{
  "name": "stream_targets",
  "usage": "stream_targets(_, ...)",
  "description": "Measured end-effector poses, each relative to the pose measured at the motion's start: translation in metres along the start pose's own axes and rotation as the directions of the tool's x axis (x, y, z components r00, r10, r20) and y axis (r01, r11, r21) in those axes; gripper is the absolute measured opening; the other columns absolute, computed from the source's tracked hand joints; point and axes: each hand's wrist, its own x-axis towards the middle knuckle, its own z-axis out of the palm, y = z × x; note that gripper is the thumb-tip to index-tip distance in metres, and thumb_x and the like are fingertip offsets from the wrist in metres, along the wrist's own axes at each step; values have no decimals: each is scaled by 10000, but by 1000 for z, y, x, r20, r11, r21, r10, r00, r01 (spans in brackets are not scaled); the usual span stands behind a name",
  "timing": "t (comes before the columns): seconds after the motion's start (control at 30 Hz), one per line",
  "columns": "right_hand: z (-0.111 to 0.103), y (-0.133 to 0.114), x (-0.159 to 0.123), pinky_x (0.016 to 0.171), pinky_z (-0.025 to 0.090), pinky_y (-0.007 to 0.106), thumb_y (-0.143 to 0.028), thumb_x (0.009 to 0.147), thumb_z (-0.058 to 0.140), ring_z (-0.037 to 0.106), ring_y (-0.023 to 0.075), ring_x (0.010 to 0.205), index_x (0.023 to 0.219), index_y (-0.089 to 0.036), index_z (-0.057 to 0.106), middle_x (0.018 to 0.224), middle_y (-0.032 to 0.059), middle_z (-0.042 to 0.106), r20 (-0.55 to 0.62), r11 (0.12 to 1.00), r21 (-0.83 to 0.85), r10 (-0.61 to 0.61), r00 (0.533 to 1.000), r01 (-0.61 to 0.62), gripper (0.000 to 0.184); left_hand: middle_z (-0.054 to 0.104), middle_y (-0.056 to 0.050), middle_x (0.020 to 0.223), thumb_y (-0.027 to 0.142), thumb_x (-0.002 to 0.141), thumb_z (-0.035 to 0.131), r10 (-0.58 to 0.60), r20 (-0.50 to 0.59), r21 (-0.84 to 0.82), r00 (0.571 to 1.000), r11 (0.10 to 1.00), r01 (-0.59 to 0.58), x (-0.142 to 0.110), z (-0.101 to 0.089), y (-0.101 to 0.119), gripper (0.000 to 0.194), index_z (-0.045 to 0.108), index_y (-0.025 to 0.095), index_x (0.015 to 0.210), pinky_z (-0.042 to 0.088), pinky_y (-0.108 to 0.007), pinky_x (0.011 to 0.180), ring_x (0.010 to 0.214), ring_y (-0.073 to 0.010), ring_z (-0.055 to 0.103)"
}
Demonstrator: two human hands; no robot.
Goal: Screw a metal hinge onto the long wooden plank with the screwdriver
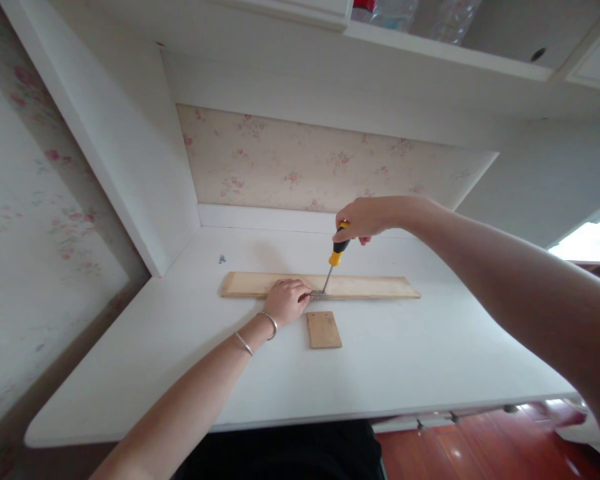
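Observation:
My right hand (363, 219) is wrapped round the handle of a yellow and black screwdriver (336, 255), which slants down to the left. Its tip meets a small metal hinge (319, 295) at the near edge of a long, pale wooden board (375, 287). With fingers closed at the hinge's left end, my left hand (286, 300) rests on the board and holds the hinge against it. Any screw under the tip is too small to make out. Just in front of the hinge lies a small square wooden piece (324, 330) with holes along its far edge.
Several small screws (222, 259) lie on the white desk (180, 360), behind the board's left end. A white side panel (125, 133) rises at the left. Overhead runs a shelf (430, 50) with plastic bottles (395, 13) on it.

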Motion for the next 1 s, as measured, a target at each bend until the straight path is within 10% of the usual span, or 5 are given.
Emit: stream_targets(1.0,20,-1,11,497,304,291,-586,817,497,564,187,524,950,-194,562,592,37,620,-75,1000,-2,14,997,-14,419,675,0,920,169,781,640,-36,7,-29,999,999,36,2,-1,1,77,667,211,839,438,-319,851,866,-173,603)
